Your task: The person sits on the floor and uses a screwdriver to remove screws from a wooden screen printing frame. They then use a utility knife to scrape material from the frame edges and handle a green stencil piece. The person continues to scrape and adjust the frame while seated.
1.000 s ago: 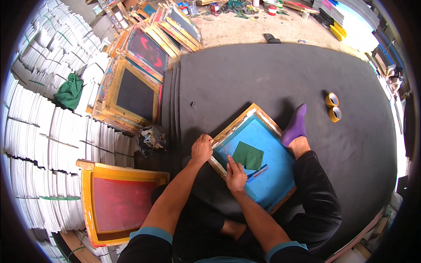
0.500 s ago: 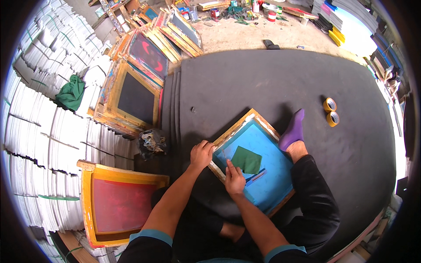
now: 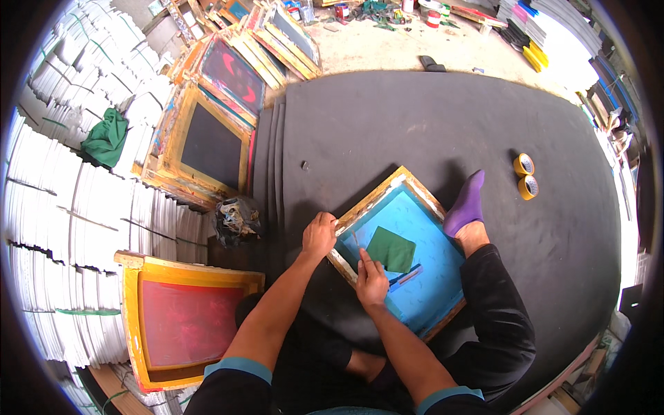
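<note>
Left hand (image 3: 319, 235) (fingers (image 3: 324, 220) curled) grips 1 wooden frame (image 3: 372, 196).

pale floor (image 3: 373, 54), perhaps concrete, brightly lit beyond a dark mat (image 3: 415, 124).

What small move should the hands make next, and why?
Probably a short slide of the right hand toward the left corner of the wooden frame: its fingers reach over the blue mesh close by, and the left hand is at that corner, seemingly steadying it. The green piece lies right of the fingers, so moving left should avoid it.
</note>
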Demonstrator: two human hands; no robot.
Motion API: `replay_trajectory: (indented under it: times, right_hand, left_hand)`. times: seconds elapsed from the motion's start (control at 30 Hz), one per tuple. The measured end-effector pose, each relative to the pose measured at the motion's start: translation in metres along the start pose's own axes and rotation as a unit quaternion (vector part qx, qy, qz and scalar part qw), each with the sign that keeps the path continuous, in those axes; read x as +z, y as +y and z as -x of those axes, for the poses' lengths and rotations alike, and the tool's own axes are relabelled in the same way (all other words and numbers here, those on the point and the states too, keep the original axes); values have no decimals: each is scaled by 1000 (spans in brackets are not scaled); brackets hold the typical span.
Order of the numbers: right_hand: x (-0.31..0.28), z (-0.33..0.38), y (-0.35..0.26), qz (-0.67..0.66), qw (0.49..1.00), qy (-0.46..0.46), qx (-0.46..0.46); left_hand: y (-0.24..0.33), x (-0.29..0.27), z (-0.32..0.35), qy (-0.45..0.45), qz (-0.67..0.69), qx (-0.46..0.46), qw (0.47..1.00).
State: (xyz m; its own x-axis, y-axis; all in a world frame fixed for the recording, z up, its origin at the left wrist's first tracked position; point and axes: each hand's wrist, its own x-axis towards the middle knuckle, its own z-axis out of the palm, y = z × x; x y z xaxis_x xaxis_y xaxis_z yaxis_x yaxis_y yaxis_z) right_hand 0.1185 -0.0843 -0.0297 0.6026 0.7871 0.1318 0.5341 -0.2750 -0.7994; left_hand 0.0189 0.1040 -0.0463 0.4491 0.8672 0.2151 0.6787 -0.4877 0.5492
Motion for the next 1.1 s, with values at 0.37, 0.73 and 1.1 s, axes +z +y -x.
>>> replay_trajectory:
  times: [0.37,0.73,1.1]
  right_hand:
    - [-1,-1,1,0,1000,-1,8]
    - [-3,-2,-1,-11,1000,9,5]
    - [-5,-3,-2,-23,999,1,36]
  left_hand:
    - [4,8,-9,18,55,-74,996]
    - [-5,-7,-8,-11,70,119,990]
    - [3,2,-36,-46,33,77,995]
